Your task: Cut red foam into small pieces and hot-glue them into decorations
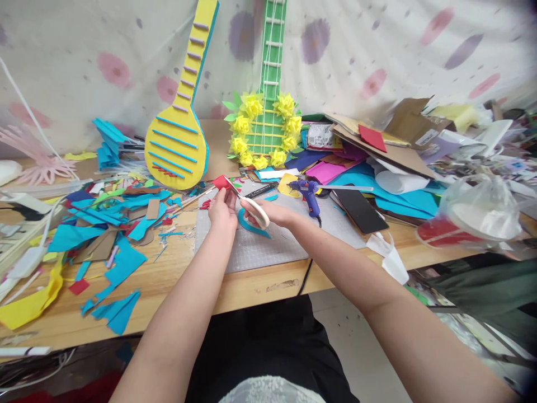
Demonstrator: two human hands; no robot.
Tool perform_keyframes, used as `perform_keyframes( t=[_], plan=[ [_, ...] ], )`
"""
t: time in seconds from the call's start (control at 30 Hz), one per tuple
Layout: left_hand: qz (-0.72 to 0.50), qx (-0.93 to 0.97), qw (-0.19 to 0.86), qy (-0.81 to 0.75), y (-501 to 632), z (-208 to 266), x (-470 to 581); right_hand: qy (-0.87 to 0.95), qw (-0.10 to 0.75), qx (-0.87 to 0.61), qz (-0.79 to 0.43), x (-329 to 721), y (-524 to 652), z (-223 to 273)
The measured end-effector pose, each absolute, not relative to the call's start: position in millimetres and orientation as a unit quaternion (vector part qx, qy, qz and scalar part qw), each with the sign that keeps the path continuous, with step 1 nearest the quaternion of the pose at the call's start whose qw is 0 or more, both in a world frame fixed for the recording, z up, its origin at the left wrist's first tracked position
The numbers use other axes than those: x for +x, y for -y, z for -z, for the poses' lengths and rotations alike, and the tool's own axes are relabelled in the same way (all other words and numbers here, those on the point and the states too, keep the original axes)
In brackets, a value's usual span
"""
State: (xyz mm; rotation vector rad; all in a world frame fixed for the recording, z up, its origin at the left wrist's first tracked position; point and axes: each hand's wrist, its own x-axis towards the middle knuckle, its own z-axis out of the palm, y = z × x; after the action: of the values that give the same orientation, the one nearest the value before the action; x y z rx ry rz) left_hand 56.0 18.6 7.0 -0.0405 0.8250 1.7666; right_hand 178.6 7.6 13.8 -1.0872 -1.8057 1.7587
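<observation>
My left hand (223,206) is closed on a small piece of red paper (220,182) above the grey cutting mat (268,251). White-handled scissors (259,215) are gripped in my right hand (268,211), and their blades reach to the red piece. A curved blue strip (254,228) lies on the mat under my right hand. Behind the hands stand a yellow paper lute shape (173,146) with blue and purple bars, and a green instrument (268,67) ringed by yellow paper flowers. A black marker (260,190) lies just beyond my fingers.
A purple glue gun (309,197) rests on the mat, its cord hanging over the table edge. Right of it lies a dark phone (361,208). Blue scraps (119,263) cover the left side; stacked sheets (390,187) and a bagged tub (470,218) occupy the right.
</observation>
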Motion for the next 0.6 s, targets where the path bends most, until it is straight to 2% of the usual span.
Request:
perform_keyframes(
  t=[0.6],
  plan=[
    [-0.733, -0.023, 0.578, -0.358, -18.7, -5.6, 62.6, 0.616, 0.234, -0.404, -0.634, 178.7, -6.1, -11.4]
  ],
)
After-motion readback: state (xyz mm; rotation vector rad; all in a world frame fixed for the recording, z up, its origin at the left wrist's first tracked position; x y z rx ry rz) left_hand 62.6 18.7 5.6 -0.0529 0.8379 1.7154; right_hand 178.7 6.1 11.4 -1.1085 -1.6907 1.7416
